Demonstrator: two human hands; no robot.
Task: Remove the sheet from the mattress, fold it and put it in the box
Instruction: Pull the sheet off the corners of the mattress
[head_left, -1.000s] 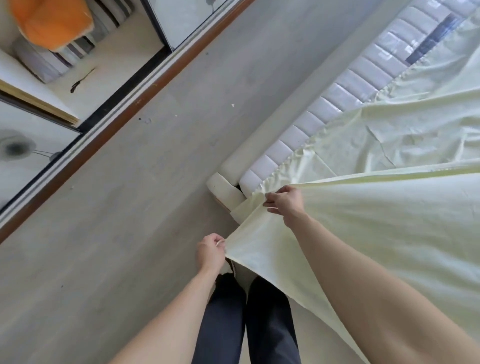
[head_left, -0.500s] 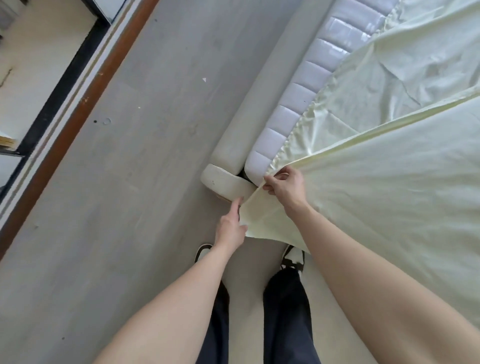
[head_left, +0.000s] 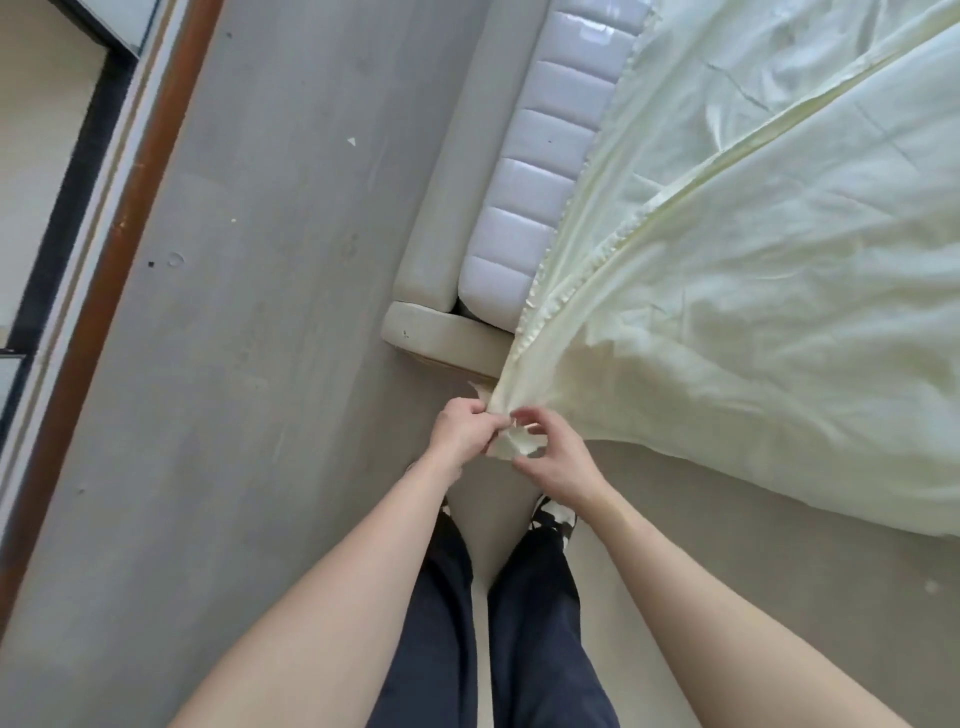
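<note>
A pale yellow-green sheet (head_left: 753, 291) with a gathered elastic edge lies loose over the bed and hangs off its near corner. The white quilted mattress (head_left: 540, 171) shows bare along its left side. My left hand (head_left: 462, 431) grips the bunched corner of the sheet just off the bed's corner. My right hand (head_left: 556, 462) pinches the same corner from the other side, the two hands almost touching. No box is in view.
The grey padded bed frame (head_left: 447, 332) ends at a corner right in front of me. Grey floor (head_left: 260, 364) stretches to the left, bounded by a brown door track (head_left: 130, 208). My legs and shoes stand below the hands.
Both hands have come together and drawn the sheet's corner off the mattress toward me. The left hand, which was reaching with a finger out, now grips the cloth. The view has shifted right.
</note>
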